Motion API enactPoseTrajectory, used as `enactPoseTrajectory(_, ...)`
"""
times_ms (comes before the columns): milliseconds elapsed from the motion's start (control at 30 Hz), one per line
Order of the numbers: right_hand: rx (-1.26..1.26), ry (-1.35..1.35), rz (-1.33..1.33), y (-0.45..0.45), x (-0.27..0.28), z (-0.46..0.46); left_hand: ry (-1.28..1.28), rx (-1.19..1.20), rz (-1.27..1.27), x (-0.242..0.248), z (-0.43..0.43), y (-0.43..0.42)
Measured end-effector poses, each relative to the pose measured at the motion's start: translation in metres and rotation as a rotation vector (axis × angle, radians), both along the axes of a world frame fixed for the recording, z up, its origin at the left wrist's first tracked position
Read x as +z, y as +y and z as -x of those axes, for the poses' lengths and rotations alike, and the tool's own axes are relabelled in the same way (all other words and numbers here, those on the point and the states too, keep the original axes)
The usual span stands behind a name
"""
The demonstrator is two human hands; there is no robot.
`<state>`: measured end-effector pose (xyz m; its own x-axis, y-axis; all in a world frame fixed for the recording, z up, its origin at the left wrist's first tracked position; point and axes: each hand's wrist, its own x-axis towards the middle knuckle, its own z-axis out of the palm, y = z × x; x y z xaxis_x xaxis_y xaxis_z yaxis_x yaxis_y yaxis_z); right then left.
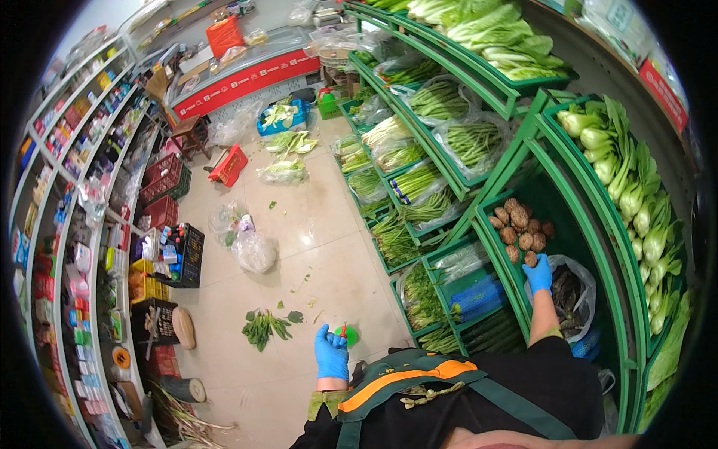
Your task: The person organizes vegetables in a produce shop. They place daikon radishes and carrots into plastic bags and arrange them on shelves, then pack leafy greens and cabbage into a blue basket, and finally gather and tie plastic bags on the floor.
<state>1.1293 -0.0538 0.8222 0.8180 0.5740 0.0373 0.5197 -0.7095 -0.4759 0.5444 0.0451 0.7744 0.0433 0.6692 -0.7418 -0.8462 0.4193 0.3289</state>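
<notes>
My right hand, in a blue glove, has its fingers on a brown, cracked-skinned round vegetable at the near end of a small pile in a green crate. Beside that hand is a clear plastic bag of dark, long produce. My left hand, also gloved in blue, is raised over the floor with its fingers curled round a small red-handled tool; the tool's working end cannot be made out. A round green object shows just behind it.
Green tiered racks of leafy vegetables rise ahead and to the right. Loose greens, a stuffed clear bag and a red box lie on the floor. Black crates and goods shelves line the left; a red-fronted freezer stands beyond.
</notes>
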Motion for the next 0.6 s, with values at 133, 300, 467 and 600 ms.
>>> enactPoseTrajectory(133,-0.051,-0.04,-0.31,0.008,-0.012,-0.011,-0.034,0.093,-0.009,-0.007,0.013,-0.005)
enactPoseTrajectory(300,0.173,-0.118,-0.23,0.046,-0.036,-0.041,-0.025,0.185,0.036,-0.01,0.035,-0.013)
enactPoseTrajectory(467,0.356,-0.2,0.108,0.055,-0.051,-0.049,0.01,0.277,-0.014,-0.014,0.054,-0.018)
enactPoseTrajectory(600,0.428,-0.261,-0.092,0.042,-0.036,-0.026,0.066,0.291,-0.017,-0.02,0.061,-0.022)
